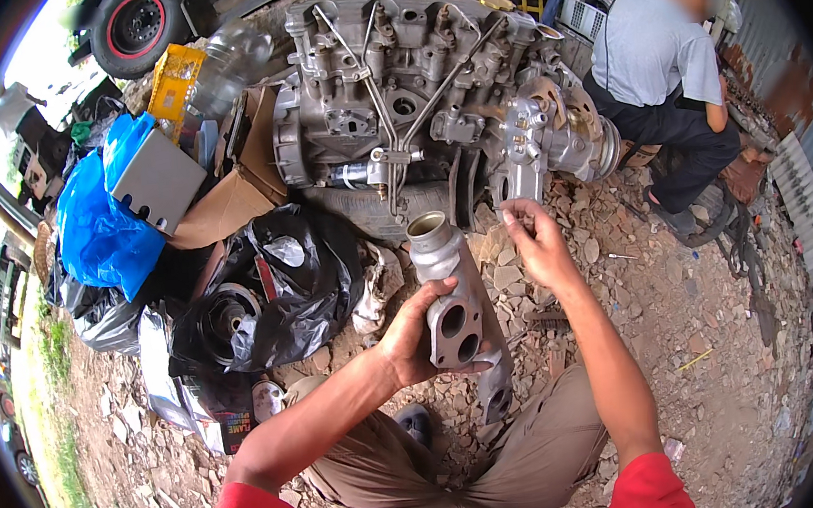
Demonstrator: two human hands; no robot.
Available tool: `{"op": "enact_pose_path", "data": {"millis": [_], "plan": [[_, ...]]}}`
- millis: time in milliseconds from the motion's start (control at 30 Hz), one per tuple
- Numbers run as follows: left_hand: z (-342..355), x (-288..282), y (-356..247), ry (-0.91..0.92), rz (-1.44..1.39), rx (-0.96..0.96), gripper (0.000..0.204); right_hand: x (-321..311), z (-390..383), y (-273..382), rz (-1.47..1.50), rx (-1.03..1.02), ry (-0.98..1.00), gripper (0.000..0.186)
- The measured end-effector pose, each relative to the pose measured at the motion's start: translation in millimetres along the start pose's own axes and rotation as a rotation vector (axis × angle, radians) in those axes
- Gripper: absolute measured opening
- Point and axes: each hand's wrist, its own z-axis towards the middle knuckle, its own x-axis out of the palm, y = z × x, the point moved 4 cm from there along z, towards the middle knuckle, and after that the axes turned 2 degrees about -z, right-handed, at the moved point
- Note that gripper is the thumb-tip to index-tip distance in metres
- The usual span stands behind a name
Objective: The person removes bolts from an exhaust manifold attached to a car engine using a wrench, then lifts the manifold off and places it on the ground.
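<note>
My left hand [418,344] is wrapped round a grey metal manifold [467,292], a long cast tube with a round open neck at its top and a flange with two large ports facing left. The manifold is tilted over my knees. My right hand [539,243] is raised to the right of it, thumb and fingers pinched together; whatever they hold, if anything, is too small to make out. Just beyond that hand stands a large engine block [405,111] with metal pipes across its side and a silver housing [526,139] on its right end.
Black plastic bags [304,291], a cardboard box [240,195] and a blue bag [104,230] lie to the left. A tyre [351,211] lies under the engine. At the right a person [653,53] in a grey shirt sits bent over. Broken stone [610,286] covers the ground.
</note>
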Motion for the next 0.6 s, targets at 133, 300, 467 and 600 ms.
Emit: {"op": "enact_pose_path", "data": {"millis": [133, 300, 467, 600], "plan": [[-11, 1, -1, -0.055, -0.186, 0.125, 0.063, 18, -8, 61, 0.328, 0.136, 0.065, 0.025], [-16, -7, -8, -0.062, -0.465, 0.211, 0.054, 33, -28, 95, 0.046, -0.338, -0.08, 0.027], [-24, -24, -15, -0.117, -0.598, 0.324, 0.051, 39, -39, 65, 0.375, -0.027, 0.045, 0.026], [-13, -44, -22, -0.185, -0.613, 0.396, 0.055, 57, -35, 75, 0.549, 0.037, 0.009, 0.028]]}}
